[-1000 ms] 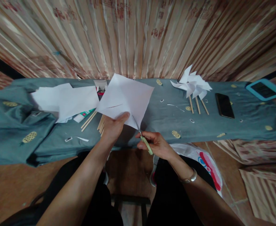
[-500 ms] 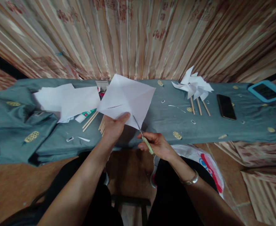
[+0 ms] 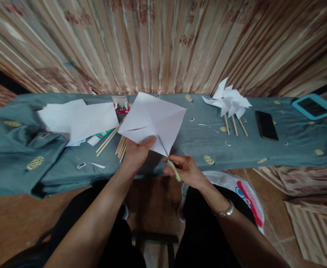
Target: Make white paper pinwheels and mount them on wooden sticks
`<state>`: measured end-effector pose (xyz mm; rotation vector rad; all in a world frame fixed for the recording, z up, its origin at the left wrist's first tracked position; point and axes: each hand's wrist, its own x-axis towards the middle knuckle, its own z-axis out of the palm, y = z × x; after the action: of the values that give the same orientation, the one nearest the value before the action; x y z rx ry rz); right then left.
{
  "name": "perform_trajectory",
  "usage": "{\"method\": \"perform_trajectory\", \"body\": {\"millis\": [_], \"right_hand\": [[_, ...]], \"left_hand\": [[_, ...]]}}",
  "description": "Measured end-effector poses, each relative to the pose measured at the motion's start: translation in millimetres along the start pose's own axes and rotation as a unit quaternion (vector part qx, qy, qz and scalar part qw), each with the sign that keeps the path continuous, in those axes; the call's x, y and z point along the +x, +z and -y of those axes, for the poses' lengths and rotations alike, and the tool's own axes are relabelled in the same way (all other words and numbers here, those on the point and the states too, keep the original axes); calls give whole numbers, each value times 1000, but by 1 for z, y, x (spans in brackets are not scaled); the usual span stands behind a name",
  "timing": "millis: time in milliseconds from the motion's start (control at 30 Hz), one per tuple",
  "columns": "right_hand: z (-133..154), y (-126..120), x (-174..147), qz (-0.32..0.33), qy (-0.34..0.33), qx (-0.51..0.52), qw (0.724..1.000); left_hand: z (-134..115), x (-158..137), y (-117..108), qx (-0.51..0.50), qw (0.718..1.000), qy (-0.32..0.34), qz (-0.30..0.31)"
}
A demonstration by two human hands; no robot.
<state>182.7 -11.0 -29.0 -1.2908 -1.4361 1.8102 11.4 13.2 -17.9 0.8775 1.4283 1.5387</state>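
A square sheet of white paper [image 3: 163, 111] is held up over the table, turned with a corner toward me. My left hand [image 3: 137, 150] grips its lower left edge, thumb on top and fingers hidden beneath. One slit runs inward from the left corner. My right hand [image 3: 184, 169] is closed on a pair of scissors [image 3: 173, 170] with pale green handles. Their blades lie along the near corner of the sheet, pointing toward its middle. Wooden sticks [image 3: 121, 148] lie just left of my left hand, partly under the paper.
More white paper [image 3: 93, 119] lies at left beside a glue tube [image 3: 98, 137] and a small red box [image 3: 121, 105]. White paper pinwheels [image 3: 230, 100] on sticks, a phone [image 3: 266, 125] and a blue-framed device [image 3: 314, 106] are at right. Paper scraps [image 3: 98, 165] dot the grey cloth [image 3: 157, 171].
The paper and my left hand have shifted slightly right and toward me, uncovering more of the red box and sticks. The scissors stay at the near corner.
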Motion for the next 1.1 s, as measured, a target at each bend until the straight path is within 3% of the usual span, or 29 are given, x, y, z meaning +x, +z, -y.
{"method": "perform_trajectory", "body": {"millis": [267, 833, 1100], "right_hand": [[-5, 2, 2, -5, 25, 52, 998], [-9, -1, 5, -3, 2, 45, 999], [4, -1, 2, 4, 1, 43, 999]], "left_hand": [[1, 1, 1, -12, 1000, -7, -8], [4, -4, 2, 10, 1000, -14, 7], [4, -7, 4, 9, 1000, -4, 15]]}}
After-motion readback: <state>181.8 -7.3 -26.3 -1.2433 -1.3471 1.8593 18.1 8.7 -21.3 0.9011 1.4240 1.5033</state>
